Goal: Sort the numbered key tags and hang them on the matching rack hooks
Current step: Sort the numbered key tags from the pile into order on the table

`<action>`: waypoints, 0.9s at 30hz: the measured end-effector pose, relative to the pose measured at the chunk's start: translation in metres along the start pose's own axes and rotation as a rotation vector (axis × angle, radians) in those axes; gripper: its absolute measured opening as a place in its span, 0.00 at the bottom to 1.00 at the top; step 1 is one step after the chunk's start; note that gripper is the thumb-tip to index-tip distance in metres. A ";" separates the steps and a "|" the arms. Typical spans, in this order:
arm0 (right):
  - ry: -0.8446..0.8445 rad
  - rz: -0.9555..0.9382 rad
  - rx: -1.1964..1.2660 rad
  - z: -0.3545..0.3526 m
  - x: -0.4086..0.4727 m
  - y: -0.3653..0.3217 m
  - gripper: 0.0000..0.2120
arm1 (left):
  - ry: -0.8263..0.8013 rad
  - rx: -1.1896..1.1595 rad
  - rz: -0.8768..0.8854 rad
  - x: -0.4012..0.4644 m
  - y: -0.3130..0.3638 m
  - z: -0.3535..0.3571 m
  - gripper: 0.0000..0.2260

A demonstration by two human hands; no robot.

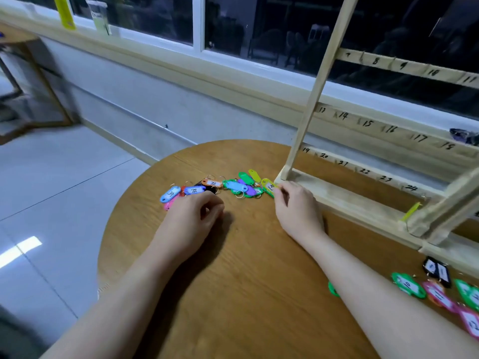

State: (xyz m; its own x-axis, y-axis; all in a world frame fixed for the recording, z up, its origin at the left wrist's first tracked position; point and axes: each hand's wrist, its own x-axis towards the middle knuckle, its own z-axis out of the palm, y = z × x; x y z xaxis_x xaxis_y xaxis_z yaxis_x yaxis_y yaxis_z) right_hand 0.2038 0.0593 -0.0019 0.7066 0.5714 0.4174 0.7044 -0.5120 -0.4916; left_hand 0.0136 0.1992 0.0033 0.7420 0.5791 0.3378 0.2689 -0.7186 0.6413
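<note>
Right now both bare hands rest on the round wooden counter [233, 268]. The right hand [298, 211] reaches toward the far side, its fingers [281, 194] pinching a yellow-green plastic key tag [269, 187] whose white label seems to read 14, just beside the near left corner of the pale wooden rack [303, 125]. The rack stands at the right of the counter, its crossbars marked in black with numbers running up to 24 beside small hooks. The left hand [191, 216] lies to the left, fingers curled loosely inward with nothing visibly in them, touching the near edge of a heap of coloured plastic key tags [215, 189] in blue, pink, orange, green and purple, each with a metal ring. At the near right, beyond the right forearm, a second group of green, pink and black labelled tags [440, 288] lies spread on the counter.
</note>
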 end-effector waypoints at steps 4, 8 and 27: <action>-0.018 0.014 0.109 -0.002 0.002 0.005 0.11 | -0.014 -0.035 0.014 -0.002 0.004 -0.001 0.03; -0.045 0.040 0.150 -0.001 0.004 0.008 0.12 | -0.052 -0.015 0.069 -0.006 0.000 -0.007 0.06; -0.092 0.080 0.269 -0.011 0.001 0.001 0.11 | -0.080 -0.099 0.025 -0.009 -0.010 -0.017 0.11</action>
State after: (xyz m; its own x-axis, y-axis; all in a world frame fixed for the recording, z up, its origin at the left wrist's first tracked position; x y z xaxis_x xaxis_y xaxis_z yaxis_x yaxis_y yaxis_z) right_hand 0.2060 0.0521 0.0059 0.7417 0.5980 0.3037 0.5945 -0.3765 -0.7105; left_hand -0.0068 0.2074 0.0060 0.7955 0.5262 0.3004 0.1911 -0.6884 0.6997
